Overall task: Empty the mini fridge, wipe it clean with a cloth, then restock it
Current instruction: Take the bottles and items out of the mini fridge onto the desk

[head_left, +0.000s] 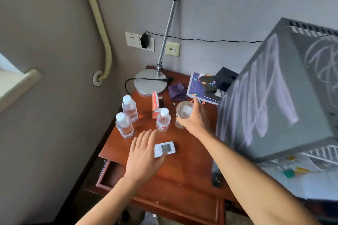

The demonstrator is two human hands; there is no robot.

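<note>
Emptying phase, by the look of it: three water bottles [163,119] already parked near the desk's [182,166] left edge, mini fridge [274,93] at its right edge. Right hand [192,118] gripping a glass jar [182,113] mid-desk, left hand [144,157] flat, fingers straight, over the front. Wipe and restock probably still pending; fridge interior not visible.

desk lamp [151,83], wall socket [139,41], purple cloth [177,91]
</note>
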